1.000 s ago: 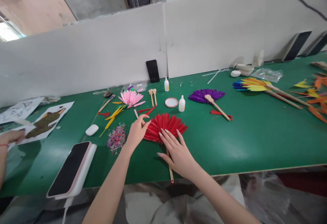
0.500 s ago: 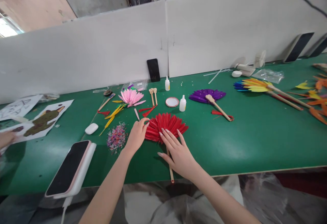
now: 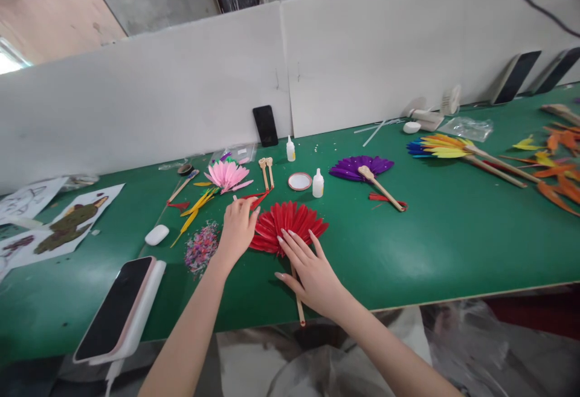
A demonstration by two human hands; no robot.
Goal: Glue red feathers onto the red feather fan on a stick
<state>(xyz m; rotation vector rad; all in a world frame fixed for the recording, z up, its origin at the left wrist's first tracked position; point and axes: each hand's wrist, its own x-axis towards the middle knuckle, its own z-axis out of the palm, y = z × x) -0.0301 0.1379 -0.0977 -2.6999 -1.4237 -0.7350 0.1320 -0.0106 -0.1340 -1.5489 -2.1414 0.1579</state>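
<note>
A red feather fan [image 3: 290, 222] with a wooden handle [image 3: 298, 306] lies on the green table before me. My right hand [image 3: 310, 267] rests flat over the base of its feathers, fingers spread, the thumb crossing the handle. Just beyond the fan's left edge is my left hand [image 3: 238, 228], its fingers bent and slightly apart. It covers most of a slim pink tool, of which only the tip shows past the knuckles. Red tassels [image 3: 257, 199] on two small wooden handles [image 3: 266, 170] lie close to those fingers.
Two white glue bottles [image 3: 318, 184] stand near a red-rimmed white dish [image 3: 299, 181]. A purple fan [image 3: 362, 168] lies right, pink feathers [image 3: 227, 175] and yellow feathers [image 3: 193, 209] left. Colourful bits [image 3: 202, 247], a white case [image 3: 156, 235] and a phone [image 3: 115, 306] are nearer.
My left hand has left the fan's feather edge and moved up-left over the slim pink tool. My right hand stays on the fan. The view has shifted slightly.
</note>
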